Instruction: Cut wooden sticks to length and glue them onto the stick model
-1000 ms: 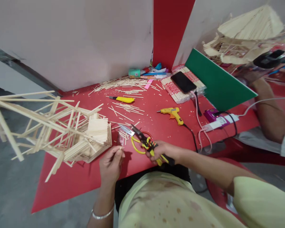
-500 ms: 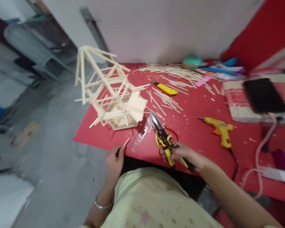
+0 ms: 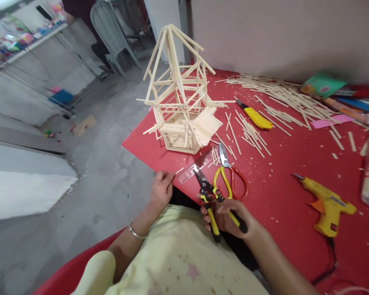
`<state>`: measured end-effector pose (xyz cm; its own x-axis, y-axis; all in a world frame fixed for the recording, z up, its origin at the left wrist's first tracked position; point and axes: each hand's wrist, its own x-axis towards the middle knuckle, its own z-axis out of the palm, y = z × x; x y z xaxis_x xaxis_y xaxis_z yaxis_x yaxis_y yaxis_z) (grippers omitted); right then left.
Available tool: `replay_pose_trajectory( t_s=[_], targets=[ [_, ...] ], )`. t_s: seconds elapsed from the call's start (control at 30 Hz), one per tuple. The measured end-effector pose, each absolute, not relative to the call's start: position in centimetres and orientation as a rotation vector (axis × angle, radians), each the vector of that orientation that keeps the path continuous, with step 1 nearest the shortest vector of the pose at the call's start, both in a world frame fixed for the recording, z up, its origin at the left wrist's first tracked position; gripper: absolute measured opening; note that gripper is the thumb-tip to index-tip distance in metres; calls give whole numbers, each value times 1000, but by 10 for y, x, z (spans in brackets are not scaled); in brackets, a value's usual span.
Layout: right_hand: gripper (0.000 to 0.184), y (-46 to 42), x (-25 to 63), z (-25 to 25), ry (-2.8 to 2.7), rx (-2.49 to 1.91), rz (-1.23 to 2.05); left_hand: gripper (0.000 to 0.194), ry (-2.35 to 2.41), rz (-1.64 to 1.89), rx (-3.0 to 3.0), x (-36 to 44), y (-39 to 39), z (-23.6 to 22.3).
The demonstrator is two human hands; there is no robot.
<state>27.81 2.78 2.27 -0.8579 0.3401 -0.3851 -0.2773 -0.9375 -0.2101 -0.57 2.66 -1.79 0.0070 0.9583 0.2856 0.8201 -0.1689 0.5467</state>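
Pliers with black-and-yellow handles [image 3: 206,190] are pointing forward and slightly left, their long axis slanting near the front edge of the red desk [image 3: 283,180]. The right hand [image 3: 232,215]'s fingers are gripping the spread handles. The left hand [image 3: 161,190]'s fingers are pinching a short, pale wooden stick [image 3: 179,171], its free end pointing forward-right. An openwork pale-stick tower [image 3: 180,96] is standing on the desk; leftward, grey concrete floor [image 3: 89,172] is showing.
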Motion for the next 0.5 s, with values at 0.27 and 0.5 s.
replay_pose_trajectory(
  t_s=[0.27,0.5],
  targets=[
    [48,24,279,19,-191,-602,2740,29,1890,901,2058,-2,29,-14],
    [42,25,280,21,-252,-584,2765,28,1871,872,2068,0,29,-7]
  ],
)
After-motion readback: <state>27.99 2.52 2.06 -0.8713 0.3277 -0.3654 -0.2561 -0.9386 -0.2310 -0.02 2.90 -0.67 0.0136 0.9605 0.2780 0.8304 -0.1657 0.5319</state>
